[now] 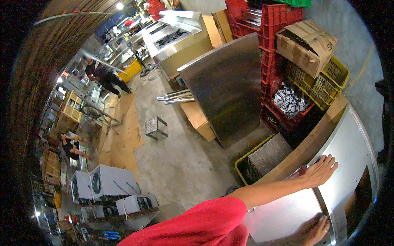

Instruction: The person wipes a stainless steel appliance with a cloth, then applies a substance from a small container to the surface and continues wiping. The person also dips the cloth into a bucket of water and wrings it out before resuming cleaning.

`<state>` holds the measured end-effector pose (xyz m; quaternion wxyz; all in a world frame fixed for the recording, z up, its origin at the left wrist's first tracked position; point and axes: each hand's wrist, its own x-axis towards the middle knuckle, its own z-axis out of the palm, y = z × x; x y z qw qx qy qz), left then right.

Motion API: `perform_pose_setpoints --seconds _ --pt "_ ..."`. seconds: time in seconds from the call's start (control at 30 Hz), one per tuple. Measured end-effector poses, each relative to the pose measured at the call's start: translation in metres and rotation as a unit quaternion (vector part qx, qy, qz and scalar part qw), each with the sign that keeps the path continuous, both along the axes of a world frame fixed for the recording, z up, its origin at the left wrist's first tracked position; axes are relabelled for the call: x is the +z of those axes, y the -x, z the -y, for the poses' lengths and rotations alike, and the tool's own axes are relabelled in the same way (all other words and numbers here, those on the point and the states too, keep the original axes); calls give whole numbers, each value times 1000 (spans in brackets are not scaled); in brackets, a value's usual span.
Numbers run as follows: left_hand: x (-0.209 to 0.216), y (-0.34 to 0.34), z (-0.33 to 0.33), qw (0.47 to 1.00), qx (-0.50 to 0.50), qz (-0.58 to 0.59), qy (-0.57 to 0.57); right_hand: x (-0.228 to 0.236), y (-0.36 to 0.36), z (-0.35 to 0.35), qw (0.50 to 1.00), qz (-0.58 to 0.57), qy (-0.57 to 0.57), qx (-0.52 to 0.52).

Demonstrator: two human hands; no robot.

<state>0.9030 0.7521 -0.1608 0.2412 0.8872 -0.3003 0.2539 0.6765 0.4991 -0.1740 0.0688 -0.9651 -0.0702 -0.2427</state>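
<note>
My left hand (321, 171), at the end of a red sleeve, lies with fingers apart on a shiny sheet-metal panel (349, 143) at the right. A dark seam or strip (324, 201) runs across the metal between this panel and a nearer metal surface (279, 213). Beside that strip, at the lower edge, my right hand (318, 231) rests with its fingers curled together. Whatever they may hold is hidden. A small maroon patch (302, 170) shows by my left wrist; I cannot tell whether it is an object or a reflection.
Beyond the metal stand a yellow crate (240, 164) of stacked plates, red crates (269, 74) with small metal parts, and a cardboard box (308, 43). A large steel sheet (225, 86) leans nearby. A small stool (156, 126) stands on the floor; two people work at the left.
</note>
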Motion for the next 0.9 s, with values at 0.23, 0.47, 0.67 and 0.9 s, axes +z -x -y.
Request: perform_pose_setpoints --seconds 0.23,0.47,0.67,0.9 --pt "-41 -31 0 992 13 -97 -73 17 -30 -79 998 -51 -28 -18" --pt "38 -14 -21 998 -45 -26 -25 6 -33 -73 998 -7 5 -62" --pt "29 -5 -7 996 -42 -36 -65 0 29 34 977 78 87 -177" --pt "38 -3 -5 991 -33 -77 -104 -11 -35 -94 997 54 -23 -46"
